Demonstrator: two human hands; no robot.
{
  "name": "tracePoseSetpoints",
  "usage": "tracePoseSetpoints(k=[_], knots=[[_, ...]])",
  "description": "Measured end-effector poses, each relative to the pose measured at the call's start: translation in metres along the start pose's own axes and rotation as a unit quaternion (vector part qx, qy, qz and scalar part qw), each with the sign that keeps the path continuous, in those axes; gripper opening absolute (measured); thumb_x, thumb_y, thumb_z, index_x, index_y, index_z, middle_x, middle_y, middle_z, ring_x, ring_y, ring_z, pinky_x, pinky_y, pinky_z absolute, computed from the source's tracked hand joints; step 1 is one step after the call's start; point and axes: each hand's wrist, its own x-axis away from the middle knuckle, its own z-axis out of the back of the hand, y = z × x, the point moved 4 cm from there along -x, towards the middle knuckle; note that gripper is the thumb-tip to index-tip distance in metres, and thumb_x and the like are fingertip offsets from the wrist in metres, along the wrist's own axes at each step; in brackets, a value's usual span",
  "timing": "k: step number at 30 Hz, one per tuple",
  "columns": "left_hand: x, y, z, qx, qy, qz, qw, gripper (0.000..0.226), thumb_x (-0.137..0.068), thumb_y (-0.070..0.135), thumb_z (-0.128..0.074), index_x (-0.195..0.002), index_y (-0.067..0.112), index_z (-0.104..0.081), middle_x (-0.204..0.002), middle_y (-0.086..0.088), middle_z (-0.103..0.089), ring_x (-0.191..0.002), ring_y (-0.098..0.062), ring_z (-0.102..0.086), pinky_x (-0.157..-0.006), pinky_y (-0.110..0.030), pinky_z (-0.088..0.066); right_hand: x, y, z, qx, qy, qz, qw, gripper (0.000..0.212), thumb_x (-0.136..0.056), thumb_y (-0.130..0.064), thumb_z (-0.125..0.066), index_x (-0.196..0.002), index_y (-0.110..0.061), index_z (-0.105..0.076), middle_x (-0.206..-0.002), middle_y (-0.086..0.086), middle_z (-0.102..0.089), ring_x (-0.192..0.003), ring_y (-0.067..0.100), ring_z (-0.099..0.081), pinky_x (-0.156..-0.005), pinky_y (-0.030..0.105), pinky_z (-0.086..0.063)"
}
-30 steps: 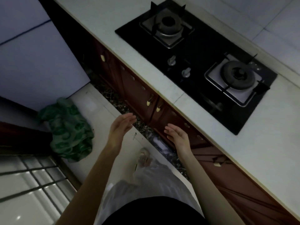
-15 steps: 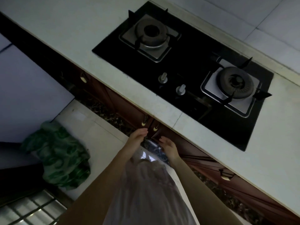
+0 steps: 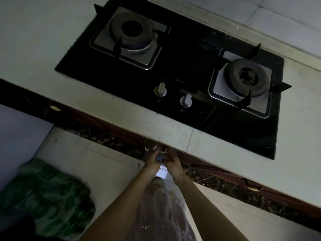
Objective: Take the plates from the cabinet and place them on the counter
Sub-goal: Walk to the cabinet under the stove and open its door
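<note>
Both hands have moved forward under the desk edge: left hand and right hand, fingers curled at the cabinet handles; grip unclear. No plates visible.

No readable text, number or sign anywhere. Only a faint, small brand mark on the black glass of the stove, just beyond the two knobs, too dim and blurred to make out. Nothing printed on the counter, the cabinet fronts or the green bag at near left.
</note>
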Motion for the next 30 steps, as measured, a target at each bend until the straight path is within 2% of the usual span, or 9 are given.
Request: tracePoseSetpoints(k=[2,5,7,12,15,20,22,27,30], knots=[[-0.007,-0.002,0.004,-0.009,-0.013,-0.004,1.000,0.054,-0.089,-0.016,-0.034,-0.139,0.001,-0.033,-0.149,-0.019,-0.032,-0.135,-0.031,-0.035,-0.110,-0.031,-0.032,-0.009,-0.001,-0.004,-0.015,0.019,-0.008,1.000,0.048,-0.086,0.015,-0.041,-0.132,0.001,-0.043,-0.130,0.027,-0.053,-0.118,0.038,-0.053,-0.094,0.036,-0.046],[-0.007,-0.002,0.004,-0.071,-0.042,-0.037,0.996,0.056,-0.086,-0.019,-0.037,-0.139,-0.002,-0.032,-0.147,-0.019,-0.034,-0.128,-0.022,-0.039,-0.090,-0.005,-0.039,-0.012,-0.003,-0.010,0.007,0.035,0.006,0.999,0.045,-0.082,0.016,-0.040,-0.125,0.003,-0.050,-0.121,0.032,-0.057,-0.114,0.042,-0.055,-0.096,0.044,-0.045],[-0.004,-0.002,0.004,-0.118,-0.039,-0.050,0.991,0.058,-0.085,-0.018,-0.038,-0.140,-0.001,-0.032,-0.146,-0.019,-0.037,-0.129,-0.026,-0.041,-0.091,-0.009,-0.037,-0.009,-0.002,-0.012,0.022,0.038,0.026,0.999,0.048,-0.081,0.018,-0.041,-0.126,0.004,-0.050,-0.123,0.031,-0.057,-0.116,0.040,-0.053,-0.101,0.047,-0.043],[0.011,-0.013,0.013,-0.205,-0.049,-0.064,0.975,0.064,-0.079,-0.017,-0.033,-0.138,0.009,-0.041,-0.143,-0.015,-0.045,-0.131,-0.028,-0.042,-0.109,-0.033,-0.034,0.004,0.014,-0.012,0.067,0.035,0.033,0.997,0.057,-0.080,0.018,-0.036,-0.133,-0.002,-0.045,-0.134,0.017,-0.052,-0.125,0.029,-0.048,-0.103,0.035,-0.039],[0.028,-0.026,0.016,-0.228,-0.052,-0.057,0.971,0.063,-0.079,-0.017,-0.035,-0.137,0.008,-0.042,-0.144,-0.013,-0.044,-0.132,-0.025,-0.042,-0.104,-0.022,-0.032,0.018,0.030,-0.016,0.100,0.024,0.020,0.994,0.059,-0.082,0.015,-0.036,-0.137,-0.006,-0.041,-0.140,0.012,-0.047,-0.130,0.025,-0.043,-0.105,0.027,-0.035],[0.063,-0.059,0.011,-0.189,-0.040,-0.014,0.981,0.059,-0.083,-0.017,-0.035,-0.136,0.007,-0.042,-0.144,-0.011,-0.044,-0.120,-0.008,-0.041,-0.078,0.010,-0.027,0.047,0.061,-0.022,0.128,0.039,0.006,0.991,0.054,-0.084,0.011,-0.040,-0.135,-0.008,-0.044,-0.138,0.009,-0.051,-0.128,0.021,-0.045,-0.096,0.014,-0.036],[0.074,-0.069,0.009,-0.193,-0.036,-0.013,0.980,0.060,-0.082,-0.015,-0.036,-0.136,0.011,-0.044,-0.141,-0.009,-0.048,-0.118,-0.006,-0.041,-0.074,0.012,-0.027,0.057,0.068,-0.022,0.156,0.042,0.007,0.987,0.054,-0.084,0.008,-0.041,-0.136,-0.009,-0.044,-0.137,0.011,-0.051,-0.128,0.023,-0.046,-0.106,0.027,-0.037],[0.092,-0.083,0.002,-0.188,-0.018,-0.009,0.982,0.061,-0.083,-0.012,-0.037,-0.136,0.018,-0.044,-0.139,-0.007,-0.050,-0.119,-0.013,-0.049,-0.080,0.002,-0.034,0.079,0.077,-0.024,0.123,0.004,-0.001,0.992,0.051,-0.091,0.003,-0.039,-0.139,-0.011,-0.037,-0.143,0.010,-0.045,-0.131,0.025,-0.043,-0.109,0.036,-0.037],[0.098,-0.083,-0.002,-0.165,0.014,-0.011,0.986,0.062,-0.082,-0.012,-0.037,-0.136,0.018,-0.044,-0.139,-0.006,-0.050,-0.111,-0.006,-0.045,-0.076,0.007,-0.030,0.079,0.077,-0.019,0.167,-0.012,0.021,0.986,0.057,-0.088,0.008,-0.038,-0.141,-0.012,-0.035,-0.146,0.006,-0.041,-0.135,0.020,-0.037,-0.109,0.025,-0.030]])
